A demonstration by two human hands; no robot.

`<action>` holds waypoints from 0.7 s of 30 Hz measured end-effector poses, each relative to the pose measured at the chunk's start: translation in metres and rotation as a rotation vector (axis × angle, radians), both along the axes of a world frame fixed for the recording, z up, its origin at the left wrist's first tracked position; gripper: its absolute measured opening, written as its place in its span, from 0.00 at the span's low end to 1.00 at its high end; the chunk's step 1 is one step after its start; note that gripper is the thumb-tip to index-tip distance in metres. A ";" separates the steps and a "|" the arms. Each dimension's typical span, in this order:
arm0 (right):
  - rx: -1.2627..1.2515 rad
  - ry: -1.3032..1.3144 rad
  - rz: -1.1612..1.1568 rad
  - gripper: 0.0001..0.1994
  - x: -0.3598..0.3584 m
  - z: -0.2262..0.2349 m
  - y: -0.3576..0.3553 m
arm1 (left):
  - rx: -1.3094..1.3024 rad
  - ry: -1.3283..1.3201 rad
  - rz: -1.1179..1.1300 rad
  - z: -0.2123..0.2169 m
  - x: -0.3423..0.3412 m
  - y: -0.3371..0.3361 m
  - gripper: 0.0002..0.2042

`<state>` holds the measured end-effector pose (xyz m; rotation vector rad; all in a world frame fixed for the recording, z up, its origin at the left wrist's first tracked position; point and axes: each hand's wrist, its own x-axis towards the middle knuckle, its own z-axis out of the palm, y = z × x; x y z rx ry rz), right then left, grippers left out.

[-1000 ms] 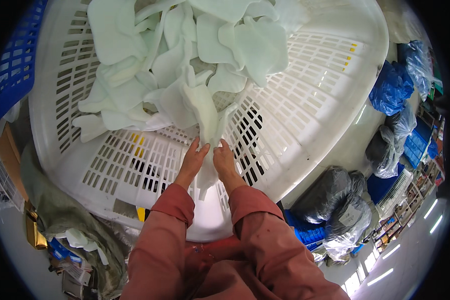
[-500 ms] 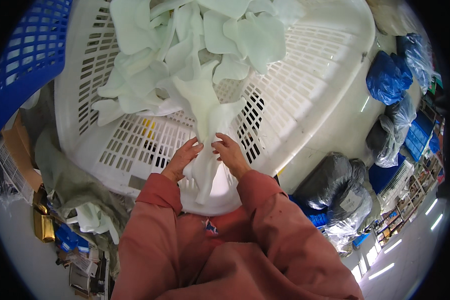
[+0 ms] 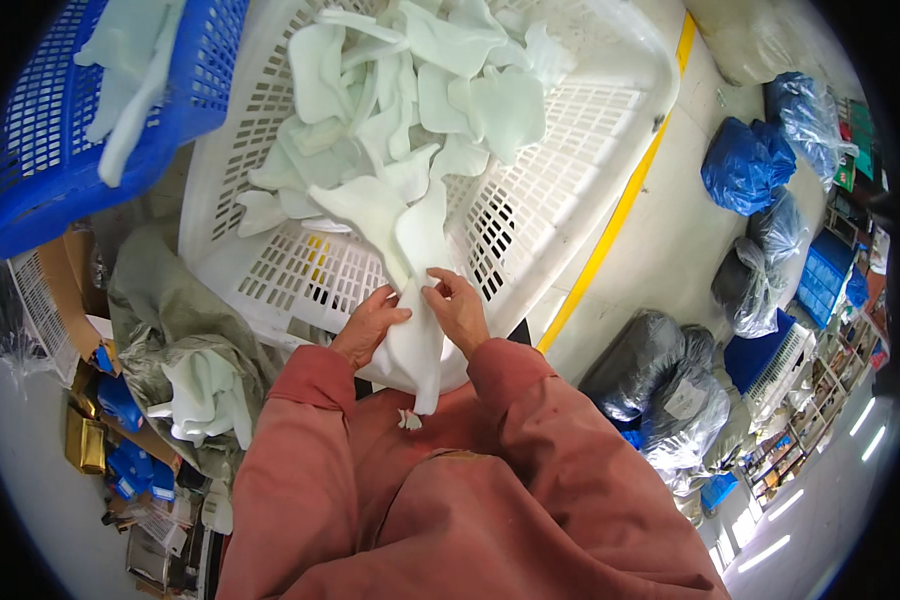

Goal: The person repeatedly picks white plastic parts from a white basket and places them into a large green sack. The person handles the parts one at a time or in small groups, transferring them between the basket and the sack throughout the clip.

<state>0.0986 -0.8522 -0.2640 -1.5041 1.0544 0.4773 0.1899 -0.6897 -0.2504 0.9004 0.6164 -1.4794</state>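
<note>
Between my hands is a pale greenish-white moulded piece (image 3: 417, 335), smooth and flexible-looking, with long curved lobes. Its lower end narrows toward my lap, and its upper lobes spread over the near rim of a white slatted basket (image 3: 595, 160). My left hand (image 3: 372, 325) pinches its left edge with thumb and fingers. On the right edge, my right hand (image 3: 457, 308) grips at about the same height, fingers curled. Some fingertips are hidden behind the piece. A heap of similar pale pieces (image 3: 370, 110) fills the far part of the basket.
At the upper left, a blue slatted basket (image 3: 40, 160) holds more pale pieces (image 3: 135, 70). A grey-green sack (image 3: 160, 290) with pale pieces stands left. Right are a yellow floor line (image 3: 610, 230), blue bags (image 3: 738, 165) and dark plastic-wrapped bundles (image 3: 635, 365).
The view has shifted, so the white basket sits farther right at its left side and more of the blue basket shows. The held piece has turned and looks narrower; both hands stay on it.
</note>
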 end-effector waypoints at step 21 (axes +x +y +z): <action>0.106 -0.205 -0.093 0.19 0.022 0.055 0.000 | -0.031 -0.125 0.209 0.084 0.007 0.045 0.33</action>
